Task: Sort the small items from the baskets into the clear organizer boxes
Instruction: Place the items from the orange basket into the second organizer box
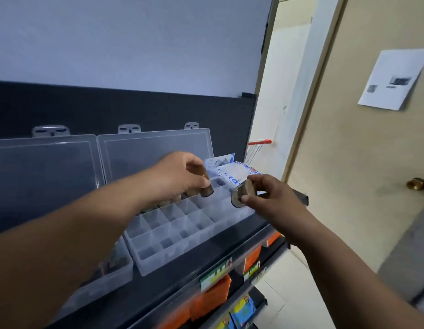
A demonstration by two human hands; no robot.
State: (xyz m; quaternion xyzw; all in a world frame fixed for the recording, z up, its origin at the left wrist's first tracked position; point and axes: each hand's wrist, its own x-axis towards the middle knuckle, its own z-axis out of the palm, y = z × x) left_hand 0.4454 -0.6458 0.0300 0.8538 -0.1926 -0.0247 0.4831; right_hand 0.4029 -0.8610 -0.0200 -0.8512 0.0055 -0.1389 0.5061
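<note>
Pinching a cork point(207, 190) over the organizer box point(182, 227) with left hand point(180, 172) fingers | right hand point(270, 197) is gripping more corks point(241, 193) nearby | blue-white packets point(232, 172) are crowding the box's far corner

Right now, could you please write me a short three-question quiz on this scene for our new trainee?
1. True or false: the right organizer box has its lid closed.
2. The left hand holds: A a small cork piece; B a key; C nothing.
3. Which hand holds the wide cork piece?
Key: 1 false; 2 A; 3 the right hand.
</note>
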